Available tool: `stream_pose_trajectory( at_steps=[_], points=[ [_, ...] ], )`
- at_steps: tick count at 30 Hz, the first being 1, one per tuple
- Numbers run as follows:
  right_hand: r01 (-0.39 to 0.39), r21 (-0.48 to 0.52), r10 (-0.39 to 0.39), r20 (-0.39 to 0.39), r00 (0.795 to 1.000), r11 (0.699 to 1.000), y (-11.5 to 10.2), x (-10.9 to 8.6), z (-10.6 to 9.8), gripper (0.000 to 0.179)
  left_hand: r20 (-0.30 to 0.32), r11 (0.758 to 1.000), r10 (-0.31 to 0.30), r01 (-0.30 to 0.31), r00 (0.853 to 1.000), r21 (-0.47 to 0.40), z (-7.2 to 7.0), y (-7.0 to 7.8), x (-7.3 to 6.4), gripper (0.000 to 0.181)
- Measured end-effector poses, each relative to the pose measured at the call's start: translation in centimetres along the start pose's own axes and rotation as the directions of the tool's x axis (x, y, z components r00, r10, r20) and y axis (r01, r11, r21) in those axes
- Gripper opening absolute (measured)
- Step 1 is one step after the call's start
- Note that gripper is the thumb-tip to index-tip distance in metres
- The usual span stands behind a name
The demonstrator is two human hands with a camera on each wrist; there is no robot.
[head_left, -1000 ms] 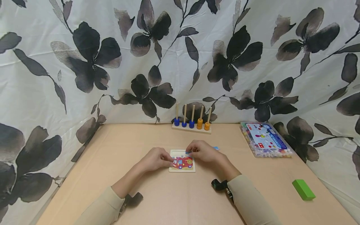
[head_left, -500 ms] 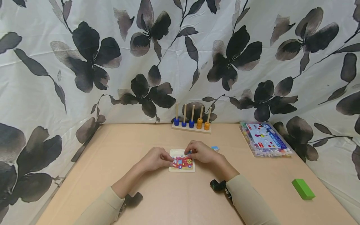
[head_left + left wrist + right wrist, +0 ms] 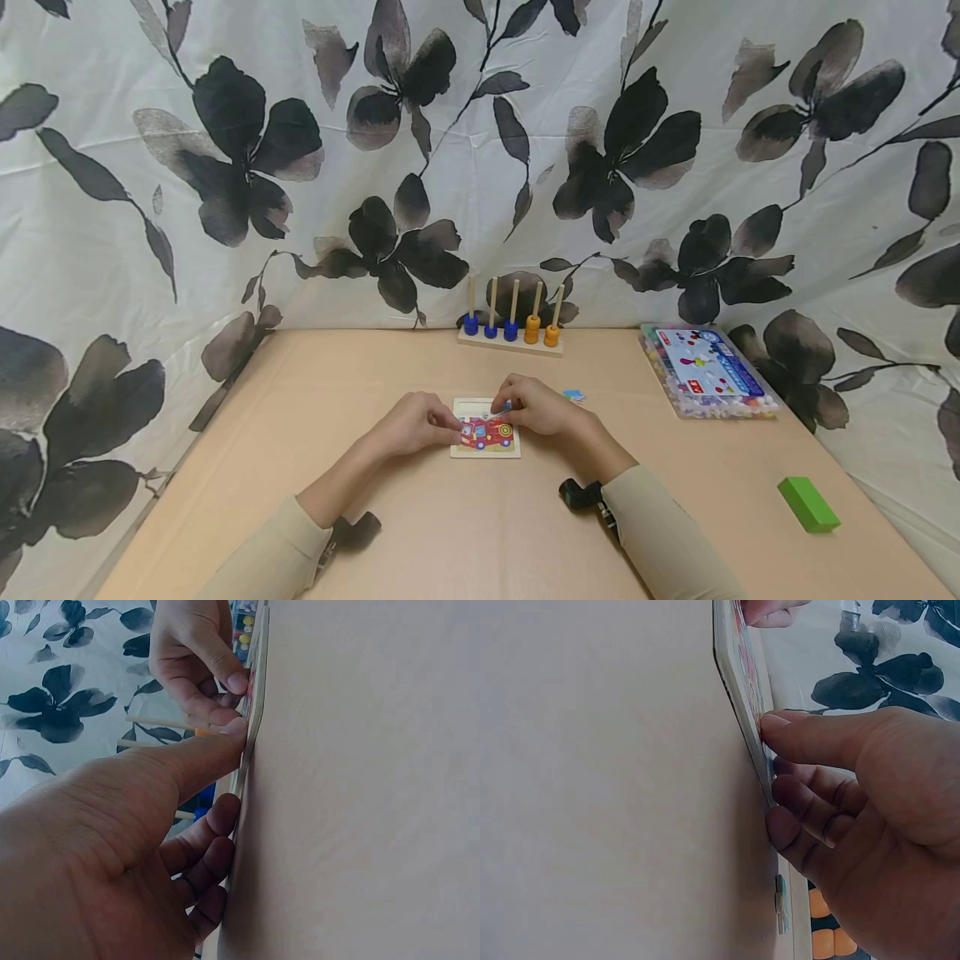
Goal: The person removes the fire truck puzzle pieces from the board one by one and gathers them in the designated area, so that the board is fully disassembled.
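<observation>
A small framed jigsaw puzzle (image 3: 486, 454) with a red fire engine picture lies flat on the table, most of its picture filled in. My left hand (image 3: 420, 421) holds the puzzle's left side, thumb on its face and fingers along the edge, as the left wrist view shows. At the upper right corner, my right hand (image 3: 542, 406) pinches a small bluish puzzle piece (image 3: 507, 406), mostly hidden by its fingers. In the right wrist view the right thumb (image 3: 778, 729) presses close on the puzzle's face. A loose light-blue puzzle piece (image 3: 574, 395) lies just behind the right hand.
A peg stacker (image 3: 510, 340) with blue and orange beads stands at the back by the floral cloth (image 3: 480, 167). To the right are a clear box of beads (image 3: 708, 372) with a printed card and a green block (image 3: 810, 505). Each wrist wears a black camera (image 3: 581, 495).
My right hand has shifted slightly left and settled at the puzzle's upper right corner, leaving more of the loose blue piece uncovered. My left hand stays in place.
</observation>
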State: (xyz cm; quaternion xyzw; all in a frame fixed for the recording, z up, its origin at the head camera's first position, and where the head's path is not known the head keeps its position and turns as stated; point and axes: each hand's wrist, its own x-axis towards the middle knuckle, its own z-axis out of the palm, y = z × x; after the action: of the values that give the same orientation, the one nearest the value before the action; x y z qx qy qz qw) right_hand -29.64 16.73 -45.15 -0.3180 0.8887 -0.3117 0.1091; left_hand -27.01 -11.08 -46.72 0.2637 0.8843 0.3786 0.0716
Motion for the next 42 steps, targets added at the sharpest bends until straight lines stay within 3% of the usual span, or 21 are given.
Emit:
stream_pose_trajectory(
  at_steps=[22, 33, 42],
  points=[
    [-0.006, 0.017, 0.006, 0.015, 1.0, 1.0, -0.29, -0.04, 0.17, 0.011, -0.002, 1.0, 0.006, -0.006, 1.0, 0.008, -0.11, 0.02, 0.04, 0.01],
    [0.042, 0.046, -0.04, -0.057, 0.998, 0.998, 0.06, -0.13, 0.04, 0.012, 0.003, 1.0, 0.002, -0.002, 1.0, -0.01, -0.03, -0.01, -0.07, 0.01],
    [0.034, 0.05, -0.03, -0.075, 0.997, 0.998, 0.51, -0.05, -0.1, 0.018, 0.003, 1.0, 0.0, 0.0, 1.0, -0.005, -0.04, -0.01, -0.01, 0.012]
  ],
)
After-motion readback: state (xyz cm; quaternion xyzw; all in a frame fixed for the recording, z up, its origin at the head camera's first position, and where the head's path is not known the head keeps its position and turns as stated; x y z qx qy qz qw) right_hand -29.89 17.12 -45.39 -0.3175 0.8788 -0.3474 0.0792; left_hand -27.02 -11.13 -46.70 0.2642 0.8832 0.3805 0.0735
